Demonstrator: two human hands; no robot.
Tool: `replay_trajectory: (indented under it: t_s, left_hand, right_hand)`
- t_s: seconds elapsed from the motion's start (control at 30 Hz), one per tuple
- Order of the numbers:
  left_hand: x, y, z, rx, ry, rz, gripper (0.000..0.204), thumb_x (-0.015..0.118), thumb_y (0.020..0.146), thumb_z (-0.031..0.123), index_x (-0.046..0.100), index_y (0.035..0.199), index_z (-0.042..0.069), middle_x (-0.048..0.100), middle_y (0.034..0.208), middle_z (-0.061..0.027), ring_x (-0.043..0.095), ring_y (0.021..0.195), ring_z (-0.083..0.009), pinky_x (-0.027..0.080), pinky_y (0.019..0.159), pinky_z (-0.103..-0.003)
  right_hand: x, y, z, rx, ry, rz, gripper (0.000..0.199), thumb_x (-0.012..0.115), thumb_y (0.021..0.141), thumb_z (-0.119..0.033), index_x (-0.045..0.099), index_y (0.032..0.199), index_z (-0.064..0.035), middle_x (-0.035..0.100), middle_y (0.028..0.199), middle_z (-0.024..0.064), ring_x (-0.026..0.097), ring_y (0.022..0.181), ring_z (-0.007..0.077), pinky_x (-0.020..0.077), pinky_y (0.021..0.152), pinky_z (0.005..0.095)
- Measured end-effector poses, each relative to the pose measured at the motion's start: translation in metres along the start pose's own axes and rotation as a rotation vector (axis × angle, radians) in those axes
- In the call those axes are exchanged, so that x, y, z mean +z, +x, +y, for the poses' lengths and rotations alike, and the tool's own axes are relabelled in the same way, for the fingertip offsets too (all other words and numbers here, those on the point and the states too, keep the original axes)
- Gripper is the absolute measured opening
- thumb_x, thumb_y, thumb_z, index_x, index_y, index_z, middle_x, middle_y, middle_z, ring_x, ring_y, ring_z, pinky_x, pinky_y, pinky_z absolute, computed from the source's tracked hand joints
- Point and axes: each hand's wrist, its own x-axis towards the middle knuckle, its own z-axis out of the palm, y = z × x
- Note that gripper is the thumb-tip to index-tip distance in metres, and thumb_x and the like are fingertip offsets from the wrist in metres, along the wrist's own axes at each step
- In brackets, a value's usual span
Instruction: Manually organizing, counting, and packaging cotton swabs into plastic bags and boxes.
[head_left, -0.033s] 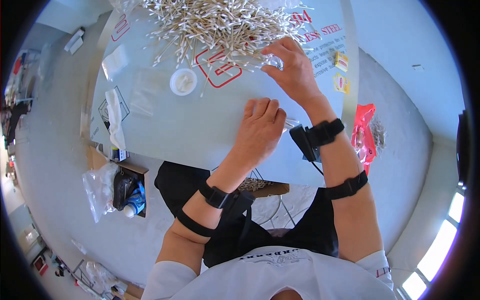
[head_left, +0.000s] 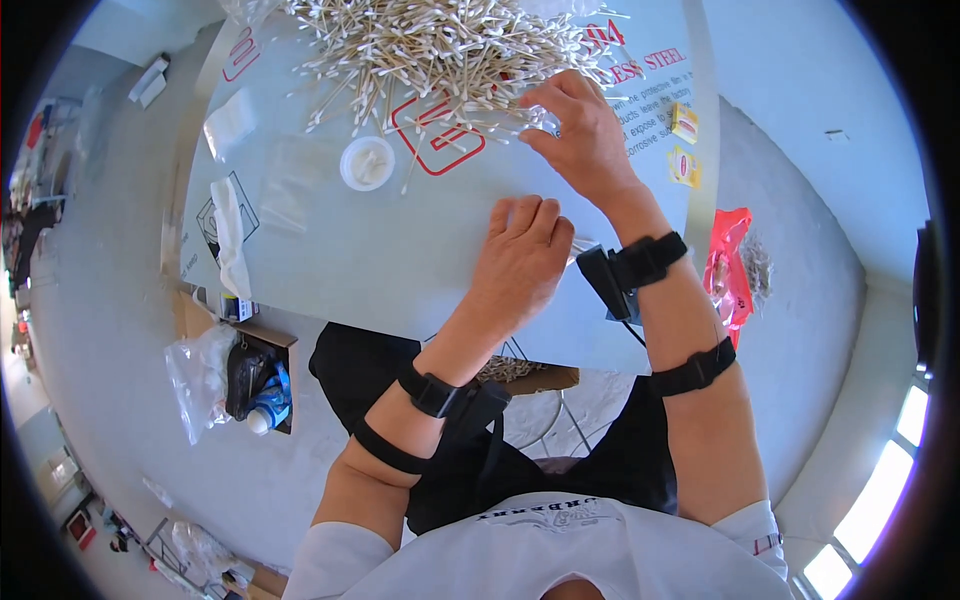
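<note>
Your right hand (head_left: 580, 130) sits at the near edge of the swab pile (head_left: 440, 45), fingers curled in a pinch on what looks like a small clear bag (head_left: 545, 118) or a few swabs; glare keeps you from telling which. Your left hand (head_left: 520, 260) lies nearer you than the pile, palm down on the table (head_left: 400, 270), fingers loosely bent, with a bit of clear plastic showing at its fingertips; whether it grips that cannot be told.

The swabs are likely very light, thin and stiff, and they roll and tangle, so pinch them at mid-stick, not by the soft cotton tips. The clear film would be limp and slippery; take it by an edge.

Left of the pile's near edge stands a small white cup (head_left: 367, 163), with flat clear bags (head_left: 290, 180) farther left.
</note>
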Motion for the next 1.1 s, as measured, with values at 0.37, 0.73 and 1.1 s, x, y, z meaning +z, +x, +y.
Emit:
replay_trajectory:
  t_s: [0.37,0.73,1.1]
  left_hand:
    - [-0.003,0.003,0.001,0.016,-0.006,-0.041,0.024,0.06,0.075,0.007,0.06,0.098,0.001,0.054,0.106,-0.0114,0.049,0.11,-0.0275,0.035,0.101,-0.043]
    - [-0.002,-0.001,0.0,0.013,-0.001,-0.057,0.026,0.062,0.077,0.009,0.06,0.101,0.001,0.055,0.112,-0.0124,0.05,0.114,-0.0282,0.033,0.103,-0.044]
    - [0.0,-0.001,0.001,0.021,0.004,-0.043,0.04,0.076,0.071,0.012,0.057,0.105,0.002,0.054,0.116,-0.0113,0.05,0.114,-0.0299,0.036,0.1,-0.045]
  right_hand:
    - [0.02,-0.004,-0.001,0.077,-0.188,-0.127,0.011,0.072,0.075,-0.016,0.066,0.08,-0.009,0.058,0.093,0.0076,0.058,0.098,0.029,0.0514,0.08,0.0425]
    - [-0.023,-0.033,0.011,0.427,0.451,-0.278,0.015,0.071,0.082,-0.009,0.062,0.079,0.0022,0.063,0.096,0.0064,0.06,0.08,0.0163,0.0485,0.072,0.0299]
    - [-0.033,-0.062,0.029,0.435,0.395,-0.219,0.012,0.075,0.073,-0.006,0.07,0.079,0.0024,0.063,0.081,0.0101,0.061,0.071,0.02,0.049,0.065,0.0311]
